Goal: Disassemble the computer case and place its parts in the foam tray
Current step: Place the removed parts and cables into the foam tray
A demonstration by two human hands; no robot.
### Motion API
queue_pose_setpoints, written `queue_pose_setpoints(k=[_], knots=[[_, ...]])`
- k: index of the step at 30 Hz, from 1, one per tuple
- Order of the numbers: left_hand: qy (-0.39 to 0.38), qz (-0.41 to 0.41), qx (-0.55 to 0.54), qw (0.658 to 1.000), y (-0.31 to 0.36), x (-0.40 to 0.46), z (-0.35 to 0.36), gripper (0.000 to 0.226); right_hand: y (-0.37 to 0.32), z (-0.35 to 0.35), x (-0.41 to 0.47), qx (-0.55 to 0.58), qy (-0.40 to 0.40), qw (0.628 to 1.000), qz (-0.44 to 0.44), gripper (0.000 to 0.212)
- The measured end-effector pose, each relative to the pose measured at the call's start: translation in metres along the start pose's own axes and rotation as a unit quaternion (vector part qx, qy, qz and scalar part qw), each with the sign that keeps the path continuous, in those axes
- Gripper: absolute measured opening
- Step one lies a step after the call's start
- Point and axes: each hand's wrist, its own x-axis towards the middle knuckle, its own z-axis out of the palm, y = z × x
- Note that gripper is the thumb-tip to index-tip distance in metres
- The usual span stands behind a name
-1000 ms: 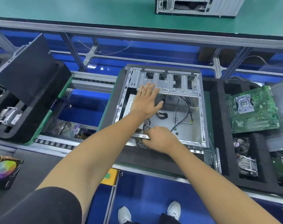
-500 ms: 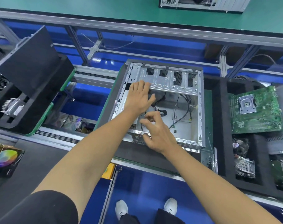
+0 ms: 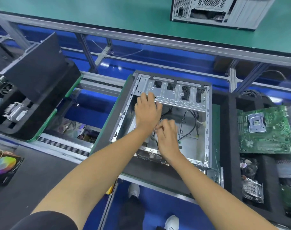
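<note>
The open metal computer case (image 3: 189, 97) lies on its side in the middle, on a dark foam tray (image 3: 227, 130). Black cables (image 3: 186, 123) run loose across its floor. My left hand (image 3: 147, 112) rests inside the case at its far left, fingertips against the drive-bay panel. Just below it, my right hand (image 3: 166, 135) has its fingers curled and pinches a white cable connector (image 3: 153, 135) near the case's front edge. What lies under both palms is hidden.
A green motherboard (image 3: 264, 128) lies in the tray at right, with metal brackets (image 3: 252, 190) in pockets below it. Another black foam tray (image 3: 33, 97) with parts stands at left. A second case (image 3: 216, 10) sits on the far green bench. A colourful box (image 3: 3, 165) lies lower left.
My left hand has moved up toward the drive-bay panel and bent its fingers. My right hand has left the front rail and reached deeper into the case onto the white connector.
</note>
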Motion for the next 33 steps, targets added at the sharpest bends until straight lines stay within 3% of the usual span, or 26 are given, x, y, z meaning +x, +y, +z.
queue_pose_setpoints(k=[2,4,9,12,15,17,20,22,25,28,30,33], knots=[[-0.010,-0.035,-0.120,0.992,-0.004,0.005,-0.006,0.019,0.000,0.007,0.010,-0.029,-0.021,0.993,0.117,0.035],[-0.040,-0.077,-0.238,0.967,-0.011,0.011,-0.009,0.013,-0.008,0.017,0.022,0.013,-0.026,0.979,0.201,0.057],[-0.184,-0.131,-0.444,0.867,-0.041,0.029,-0.021,0.018,-0.033,0.048,0.046,0.115,-0.008,0.961,0.251,0.067],[-0.272,-0.148,-0.514,0.800,-0.062,0.053,-0.032,0.015,-0.048,0.062,0.059,0.038,0.036,0.946,0.319,0.107],[-0.334,-0.128,-0.517,0.778,-0.072,0.070,-0.050,0.029,-0.060,0.075,0.066,-0.060,0.022,0.941,0.331,0.124],[-0.365,-0.123,-0.524,0.760,-0.075,0.076,-0.061,0.031,-0.065,0.082,0.067,-0.130,0.018,0.935,0.328,0.125],[-0.401,-0.127,-0.542,0.728,-0.075,0.078,-0.069,0.026,-0.067,0.079,0.066,-0.119,0.041,0.937,0.327,0.114],[-0.410,-0.105,-0.535,0.731,-0.075,0.077,-0.068,0.009,-0.070,0.069,0.061,-0.082,0.063,0.941,0.322,0.103],[-0.398,-0.028,-0.509,0.763,-0.083,0.068,-0.064,0.014,-0.077,0.051,0.056,-0.065,0.079,0.945,0.309,0.093],[-0.416,0.112,-0.459,0.777,-0.097,0.059,-0.062,0.036,-0.086,0.035,0.051,-0.086,0.066,0.955,0.275,0.080],[-0.430,0.203,-0.424,0.771,-0.107,0.054,-0.062,0.075,-0.092,0.023,0.049,-0.111,0.060,0.960,0.250,0.072],[-0.462,0.266,-0.348,0.771,-0.113,0.044,-0.061,0.134,-0.100,0.008,0.048,-0.128,0.058,0.965,0.221,0.077]])
